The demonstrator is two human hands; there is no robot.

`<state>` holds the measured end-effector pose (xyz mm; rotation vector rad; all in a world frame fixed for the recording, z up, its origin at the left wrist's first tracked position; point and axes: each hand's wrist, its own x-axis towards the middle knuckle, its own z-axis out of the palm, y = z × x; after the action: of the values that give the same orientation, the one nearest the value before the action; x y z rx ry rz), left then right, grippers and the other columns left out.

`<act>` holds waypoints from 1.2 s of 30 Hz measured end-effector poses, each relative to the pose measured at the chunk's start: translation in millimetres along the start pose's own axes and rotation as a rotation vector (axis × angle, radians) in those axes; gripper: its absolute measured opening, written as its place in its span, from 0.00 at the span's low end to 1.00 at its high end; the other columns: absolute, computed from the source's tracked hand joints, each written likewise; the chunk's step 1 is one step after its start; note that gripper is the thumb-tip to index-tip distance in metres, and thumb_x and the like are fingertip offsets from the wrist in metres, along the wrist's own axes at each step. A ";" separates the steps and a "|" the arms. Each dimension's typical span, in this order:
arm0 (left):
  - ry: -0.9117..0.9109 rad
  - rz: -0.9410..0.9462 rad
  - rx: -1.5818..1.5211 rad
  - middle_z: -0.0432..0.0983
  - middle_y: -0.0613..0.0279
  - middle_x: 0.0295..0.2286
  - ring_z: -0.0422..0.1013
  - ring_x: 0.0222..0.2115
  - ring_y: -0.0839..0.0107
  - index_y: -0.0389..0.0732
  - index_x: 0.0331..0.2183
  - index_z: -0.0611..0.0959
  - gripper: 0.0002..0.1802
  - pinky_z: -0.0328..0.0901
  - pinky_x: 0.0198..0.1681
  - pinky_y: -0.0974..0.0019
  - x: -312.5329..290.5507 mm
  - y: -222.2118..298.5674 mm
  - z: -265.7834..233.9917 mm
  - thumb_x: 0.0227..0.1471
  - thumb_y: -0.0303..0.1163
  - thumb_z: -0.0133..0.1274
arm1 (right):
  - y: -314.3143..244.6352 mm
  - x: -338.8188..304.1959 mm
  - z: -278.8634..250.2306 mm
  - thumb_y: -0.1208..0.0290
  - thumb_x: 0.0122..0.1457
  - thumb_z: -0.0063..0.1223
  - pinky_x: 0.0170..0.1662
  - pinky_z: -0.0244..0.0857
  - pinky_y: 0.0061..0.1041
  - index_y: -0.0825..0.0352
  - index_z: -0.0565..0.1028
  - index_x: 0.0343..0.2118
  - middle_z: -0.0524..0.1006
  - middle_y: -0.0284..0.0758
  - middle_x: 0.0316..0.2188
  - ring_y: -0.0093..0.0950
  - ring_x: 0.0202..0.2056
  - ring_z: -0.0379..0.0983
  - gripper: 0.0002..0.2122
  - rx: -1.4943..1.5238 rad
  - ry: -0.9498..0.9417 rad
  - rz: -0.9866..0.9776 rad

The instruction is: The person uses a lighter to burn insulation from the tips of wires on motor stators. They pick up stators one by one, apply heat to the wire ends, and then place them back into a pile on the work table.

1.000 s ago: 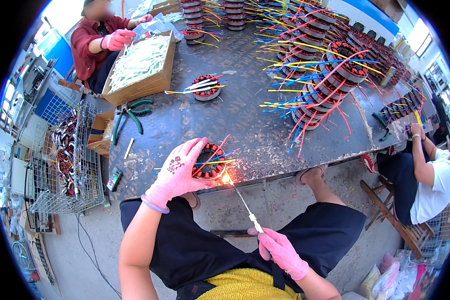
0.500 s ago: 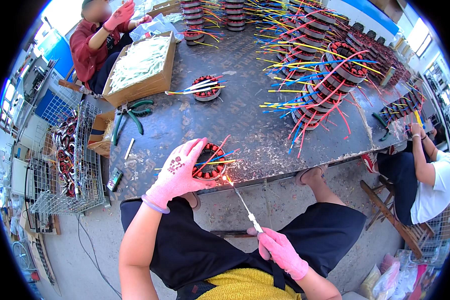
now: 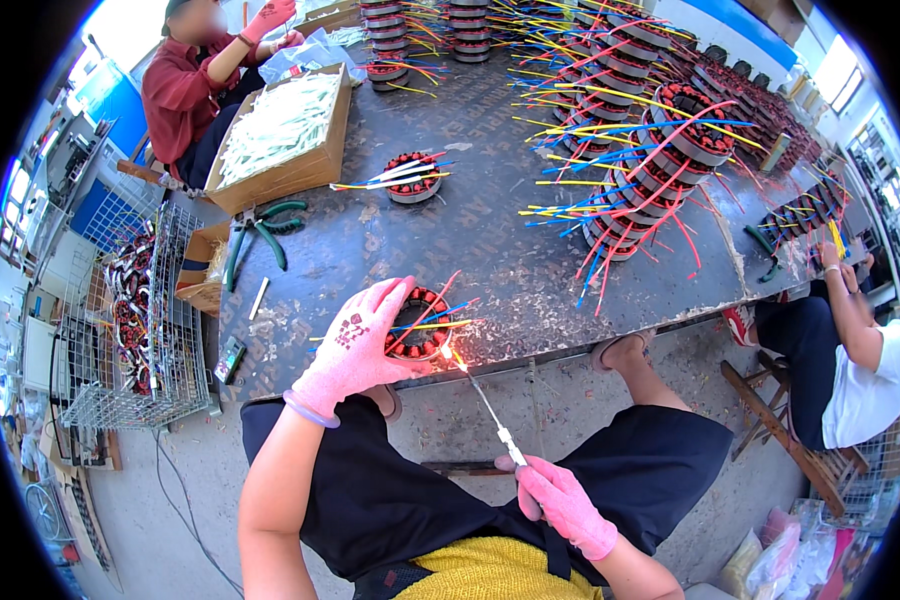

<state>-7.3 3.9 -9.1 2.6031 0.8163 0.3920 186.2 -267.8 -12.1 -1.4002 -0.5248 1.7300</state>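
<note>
Grip: right hand (image 3: 562, 503) wrapped round a slender tool (image 3: 505, 436), long axis slanting up-left, bright tip (image 3: 459, 364) just beside the red-wound ring (image 3: 415, 350) that the nearer left hand (image 3: 355, 345) clasps at the table edge (image 3: 560, 341).

The left hand (image 3: 353, 340) hides the left side of the ring (image 3: 411, 349); flame (image 3: 457, 359) perhaps blurring the torch (image 3: 506, 437) tip; right forearm (image 3: 638, 575) cut off below.

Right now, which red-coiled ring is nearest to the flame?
The ring in the left hand; the lone ring and stacked rings stand farther away.
</note>
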 end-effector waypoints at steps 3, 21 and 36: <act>-0.003 -0.004 -0.003 0.64 0.46 0.56 0.62 0.56 0.48 0.36 0.61 0.64 0.58 0.58 0.60 0.53 0.1 0.4 -0.6 0.32 0.50 0.72 | -0.5 -0.4 0.0 0.63 0.70 0.40 0.26 0.51 0.15 0.73 0.70 0.55 0.64 0.23 0.17 0.13 0.20 0.55 0.19 0.007 -0.002 0.001; 0.085 -0.010 -0.237 0.69 0.45 0.49 0.69 0.50 0.50 0.32 0.56 0.69 0.56 0.65 0.54 0.56 -9.6 35.1 -45.0 0.28 0.50 0.75 | -23.6 -31.2 -17.7 0.61 0.70 0.41 0.22 0.47 0.14 0.69 0.71 0.55 0.66 0.23 0.17 0.13 0.19 0.56 0.19 0.023 0.175 -0.118; 0.107 0.031 -0.337 0.70 0.48 0.47 0.71 0.48 0.53 0.30 0.55 0.69 0.60 0.66 0.53 0.58 0.0 60.9 -67.7 0.15 0.39 0.77 | -26.1 -41.1 -25.2 0.59 0.70 0.40 0.24 0.49 0.16 0.64 0.72 0.55 0.64 0.22 0.19 0.14 0.20 0.56 0.18 0.058 0.160 -0.356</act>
<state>-2.7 -23.7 77.5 2.2987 0.6784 0.6251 220.2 -290.4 24.6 -1.3012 -0.5905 1.3274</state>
